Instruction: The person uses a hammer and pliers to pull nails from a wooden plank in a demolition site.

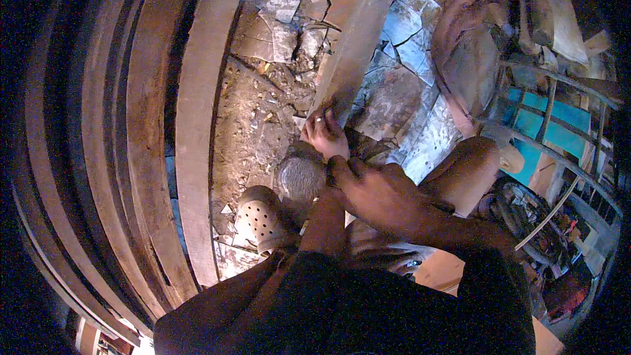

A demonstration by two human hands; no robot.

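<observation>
The left hand [325, 135] curls at the near end of a plank [358, 43] beside broken tiles [407, 33], the right hand [378, 190] close behind, both grips unclear, apparently positioning it, which next calls for steady support.

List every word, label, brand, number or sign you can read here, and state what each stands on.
None: no readable words, labels, brands, numbers or signs.
The wooden beam by the left hand, the beige clog and the turquoise panel show no lettering that I can make out.
The clutter at right is too dark and blurred to tell.
</observation>
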